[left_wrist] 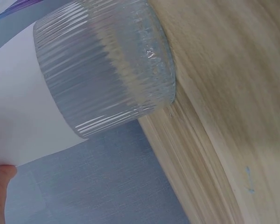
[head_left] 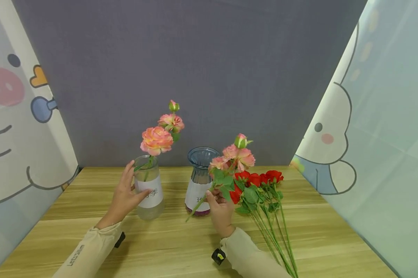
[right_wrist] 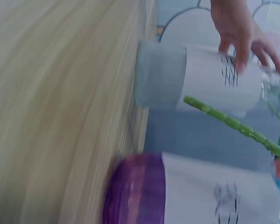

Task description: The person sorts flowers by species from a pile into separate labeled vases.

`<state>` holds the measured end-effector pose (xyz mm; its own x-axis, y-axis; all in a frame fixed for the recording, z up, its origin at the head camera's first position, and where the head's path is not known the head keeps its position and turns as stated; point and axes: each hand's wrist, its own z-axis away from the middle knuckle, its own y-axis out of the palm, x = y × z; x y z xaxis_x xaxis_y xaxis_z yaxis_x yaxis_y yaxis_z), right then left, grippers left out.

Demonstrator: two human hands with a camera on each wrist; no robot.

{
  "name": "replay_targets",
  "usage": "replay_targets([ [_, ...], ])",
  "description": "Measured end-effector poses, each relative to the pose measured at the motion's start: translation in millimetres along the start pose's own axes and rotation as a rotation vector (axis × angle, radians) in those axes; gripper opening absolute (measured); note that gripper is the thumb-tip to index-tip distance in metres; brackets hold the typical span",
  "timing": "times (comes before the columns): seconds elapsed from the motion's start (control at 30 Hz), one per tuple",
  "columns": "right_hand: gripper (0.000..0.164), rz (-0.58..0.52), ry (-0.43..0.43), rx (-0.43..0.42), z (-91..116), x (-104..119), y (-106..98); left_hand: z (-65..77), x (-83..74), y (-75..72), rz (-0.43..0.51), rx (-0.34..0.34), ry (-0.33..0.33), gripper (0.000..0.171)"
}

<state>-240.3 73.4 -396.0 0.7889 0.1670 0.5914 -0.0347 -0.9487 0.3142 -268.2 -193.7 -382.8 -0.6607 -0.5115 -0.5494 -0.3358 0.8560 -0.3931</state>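
Note:
With thumb across the white label and fingers at the far side, my left hand (head_left: pixel 123 195) holds a clear ribbed glass vase (head_left: pixel 150 211). A pink-orange artificial flower (head_left: pixel 156 141) with a smaller bloom and a bud stands in it. My right hand (head_left: pixel 222 214) pinches the green stem of a second pink flower spray (head_left: pixel 242 157), tilted with its blooms up to the right. In the right wrist view its cut stem end (right_wrist: pixel 233 123) hangs in front of the clear vase. Behind that spray stands a blue glass vase (head_left: pixel 201 157) with a purple base and white label.
Several red roses (head_left: pixel 254 180) with long green stems lie on the wooden table (head_left: pixel 181 247), to the right of my right hand. A grey panel (head_left: pixel 209 69) closes off the back. Cartoon-printed sheets (head_left: pixel 334 154) hang at both sides.

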Motion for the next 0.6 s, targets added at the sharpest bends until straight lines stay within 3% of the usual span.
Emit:
replay_targets([
  [0.13, 0.022, -0.040, -0.098, 0.039, 3.0, -2.6, 20.4, 0.0, -0.6, -0.4, -0.009, 0.000, 0.001, 0.082],
  [0.3, 0.011, 0.033, -0.111, 0.046, 7.6, -0.7, 40.8, 0.2, -0.6, -1.2, -0.011, -0.007, -0.008, 0.082],
  [0.6, 0.013, 0.065, -0.186, 0.086, 2.2, -1.1, 75.1, 0.3, -2.1, 0.0, 0.025, -0.004, 0.004, 0.082],
])
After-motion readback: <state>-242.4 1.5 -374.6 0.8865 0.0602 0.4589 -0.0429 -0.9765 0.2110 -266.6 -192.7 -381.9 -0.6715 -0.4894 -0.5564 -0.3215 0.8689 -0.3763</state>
